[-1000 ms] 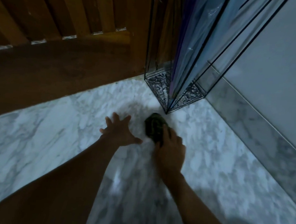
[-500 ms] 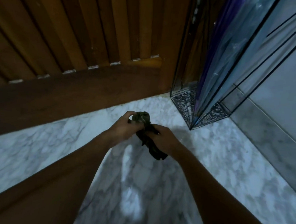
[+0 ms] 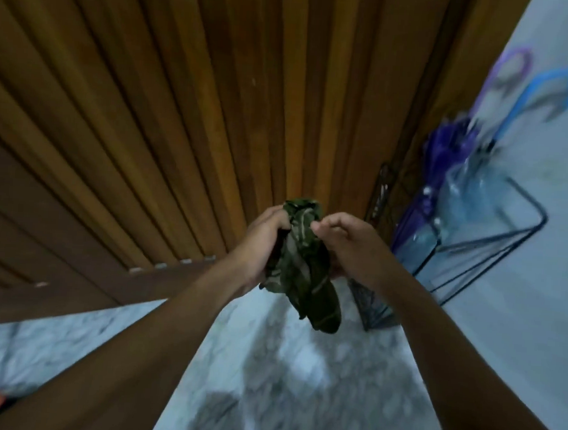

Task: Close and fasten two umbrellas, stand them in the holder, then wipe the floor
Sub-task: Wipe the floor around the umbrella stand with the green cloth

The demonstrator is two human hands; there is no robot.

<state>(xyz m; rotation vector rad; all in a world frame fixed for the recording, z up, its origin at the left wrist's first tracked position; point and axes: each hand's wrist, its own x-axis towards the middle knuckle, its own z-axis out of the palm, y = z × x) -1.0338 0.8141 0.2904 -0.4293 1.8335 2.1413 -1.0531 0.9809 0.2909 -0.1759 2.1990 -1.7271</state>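
A: Which step is it?
B: The wiping. Both umbrellas point(image 3: 444, 151) stand in the holder point(image 3: 543, 220). The left hand point(image 3: 261, 243) and the right hand point(image 3: 350, 245) grip the green cloth point(image 3: 300, 272) with curled fingers, above the floor point(image 3: 282, 381).
A: And next?
B: Probably bring it down again. No writing is readable.

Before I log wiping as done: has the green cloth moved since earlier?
Yes: the green cloth rose off the marble floor by the umbrella holder, now held in left hand and right hand.
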